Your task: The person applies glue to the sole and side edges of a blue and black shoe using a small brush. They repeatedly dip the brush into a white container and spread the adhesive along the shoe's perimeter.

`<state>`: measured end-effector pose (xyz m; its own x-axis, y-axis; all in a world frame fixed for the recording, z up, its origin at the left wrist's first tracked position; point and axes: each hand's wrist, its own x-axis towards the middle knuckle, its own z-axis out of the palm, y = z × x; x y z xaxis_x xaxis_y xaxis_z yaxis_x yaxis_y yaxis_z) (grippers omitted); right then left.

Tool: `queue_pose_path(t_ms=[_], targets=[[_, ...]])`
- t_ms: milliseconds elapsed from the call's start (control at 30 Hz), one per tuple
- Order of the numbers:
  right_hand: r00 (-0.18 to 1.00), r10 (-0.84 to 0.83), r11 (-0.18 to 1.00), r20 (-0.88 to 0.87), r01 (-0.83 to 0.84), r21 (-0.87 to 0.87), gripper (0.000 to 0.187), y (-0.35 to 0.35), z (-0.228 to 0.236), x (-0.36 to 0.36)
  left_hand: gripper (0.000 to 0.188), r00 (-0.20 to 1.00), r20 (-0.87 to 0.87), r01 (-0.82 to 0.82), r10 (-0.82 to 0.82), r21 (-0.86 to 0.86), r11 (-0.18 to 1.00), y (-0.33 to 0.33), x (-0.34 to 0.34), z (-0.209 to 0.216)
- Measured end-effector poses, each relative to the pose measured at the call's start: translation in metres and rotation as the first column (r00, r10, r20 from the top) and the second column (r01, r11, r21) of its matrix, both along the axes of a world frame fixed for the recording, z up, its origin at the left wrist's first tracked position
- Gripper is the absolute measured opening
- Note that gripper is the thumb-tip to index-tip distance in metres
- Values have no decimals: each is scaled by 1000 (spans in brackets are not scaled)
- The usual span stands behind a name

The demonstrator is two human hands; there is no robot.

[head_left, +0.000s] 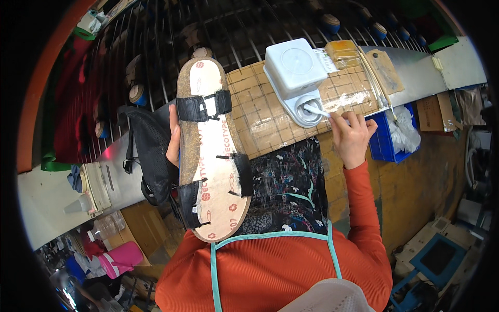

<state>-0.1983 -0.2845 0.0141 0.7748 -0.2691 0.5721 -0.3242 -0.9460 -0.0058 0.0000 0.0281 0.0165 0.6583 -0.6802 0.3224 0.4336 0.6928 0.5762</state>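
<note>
At nine o'clock our left hand (174, 141) grips the sandal (212, 141) along its left edge, the pale face with black strap ends (192, 109) toward us, presumably to keep it reachable, though hidden fingers leave us unable to tell their spread. At one o'clock the white pot (293, 67) stands on the taped board (249, 117), its round cup (310, 124) seemingly set for dipping; just before three, our right hand (353, 134) pinches a white stick (324, 113), its far end in the cup.
</note>
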Motion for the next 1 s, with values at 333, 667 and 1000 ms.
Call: queue_pose_path(t_ms=[333, 667, 1000], targets=[[997, 51, 998, -52, -50, 24, 6, -10, 3, 5, 54, 985, 139, -108, 104, 18, 994, 3, 4, -14], [995, 57, 370, -80, 54, 928, 19, -34, -18, -13, 43, 846, 118, -525, 520, 6, 851, -24, -17, -18], [969, -26, 939, 246, -61, 339, 15, 14, 29, 5, 33, -155, 844, -911, 514, -324, 257, -79, -27, -30]])
